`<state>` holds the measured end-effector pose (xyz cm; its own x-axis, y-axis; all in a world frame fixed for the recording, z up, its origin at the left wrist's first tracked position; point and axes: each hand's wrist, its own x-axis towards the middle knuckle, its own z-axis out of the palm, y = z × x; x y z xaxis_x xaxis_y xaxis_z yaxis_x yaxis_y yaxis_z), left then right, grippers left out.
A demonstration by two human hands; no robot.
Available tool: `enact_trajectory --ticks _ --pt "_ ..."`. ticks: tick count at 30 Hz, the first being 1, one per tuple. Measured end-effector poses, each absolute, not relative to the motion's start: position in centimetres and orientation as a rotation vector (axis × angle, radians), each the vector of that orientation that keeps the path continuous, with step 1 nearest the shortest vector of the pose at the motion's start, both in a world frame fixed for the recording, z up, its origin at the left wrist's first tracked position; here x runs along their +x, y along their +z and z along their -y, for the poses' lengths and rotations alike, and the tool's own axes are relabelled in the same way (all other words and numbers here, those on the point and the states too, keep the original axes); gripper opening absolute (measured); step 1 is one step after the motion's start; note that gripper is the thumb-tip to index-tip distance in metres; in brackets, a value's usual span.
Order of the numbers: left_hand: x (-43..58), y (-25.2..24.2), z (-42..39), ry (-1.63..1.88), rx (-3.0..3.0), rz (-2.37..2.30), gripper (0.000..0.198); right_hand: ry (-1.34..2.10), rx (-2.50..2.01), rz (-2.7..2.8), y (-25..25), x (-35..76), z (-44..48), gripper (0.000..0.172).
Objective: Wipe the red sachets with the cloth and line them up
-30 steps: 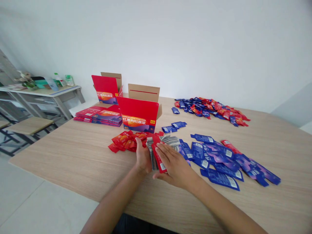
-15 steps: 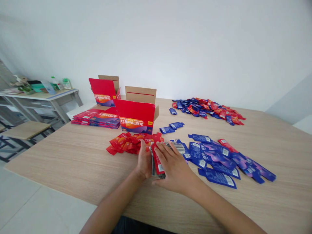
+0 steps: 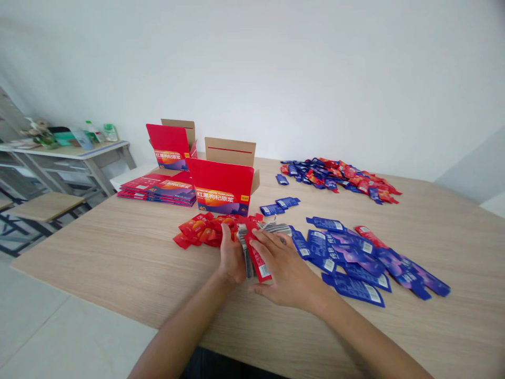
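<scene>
Near the table's front, my left hand point(image 3: 232, 258) is closed on the left side of a stack of sachets point(image 3: 248, 258), seen edge-on as thin grey layers. A red sachet point(image 3: 260, 263) lies at the stack's right side, with the fingers of my right hand point(image 3: 282, 266) pressed over it and the sachets beneath. Red sachets point(image 3: 205, 229) are heaped just behind and left of my hands. Blue sachets point(image 3: 335, 247) lie spread to the right, with one red sachet point(image 3: 370, 236) among them. My right palm hides part of the stack.
Two open red boxes point(image 3: 221, 181) point(image 3: 168, 142) stand behind the red heap. Flattened boxes point(image 3: 158, 189) are stacked at the left. A mixed pile of sachets point(image 3: 339, 176) lies at the back. Beyond the table are a stool point(image 3: 47, 206) and a desk point(image 3: 79, 153).
The red sachet has tilted and slid slightly right under my right hand, showing more grey edges beside my left hand. The view has shifted slightly.
</scene>
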<state>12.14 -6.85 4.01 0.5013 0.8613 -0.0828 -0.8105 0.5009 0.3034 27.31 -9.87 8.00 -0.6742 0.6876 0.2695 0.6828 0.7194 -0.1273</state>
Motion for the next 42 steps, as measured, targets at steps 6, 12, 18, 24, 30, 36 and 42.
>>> enact_trajectory --ticks 6,12,18,24,30,36,42 --pt "12.2 4.3 6.8 1.039 0.264 -0.226 0.099 0.101 -1.075 2.639 8.5 27.3 10.9 0.104" --pt "12.7 4.5 7.3 0.979 0.254 -0.212 0.093 -0.111 -1.021 2.533 7.7 27.2 10.4 0.080" --pt "12.6 3.9 7.1 0.980 0.257 -0.200 0.088 -0.111 -1.077 2.572 6.8 26.7 10.1 0.095" --pt "12.9 3.5 7.0 0.988 0.255 -0.188 0.086 -0.069 -1.109 2.543 7.0 26.8 9.8 0.100" --pt "12.9 3.6 6.7 0.990 0.288 -0.194 0.088 -0.089 -1.046 2.568 6.7 26.9 9.2 0.105" --pt "13.9 3.8 7.3 0.923 0.344 -0.213 0.092 -0.003 -1.157 2.546 7.0 27.7 8.4 0.097" --pt "13.9 2.9 7.3 0.898 0.448 -0.173 0.096 0.003 -1.195 2.514 7.8 27.3 8.7 0.093"
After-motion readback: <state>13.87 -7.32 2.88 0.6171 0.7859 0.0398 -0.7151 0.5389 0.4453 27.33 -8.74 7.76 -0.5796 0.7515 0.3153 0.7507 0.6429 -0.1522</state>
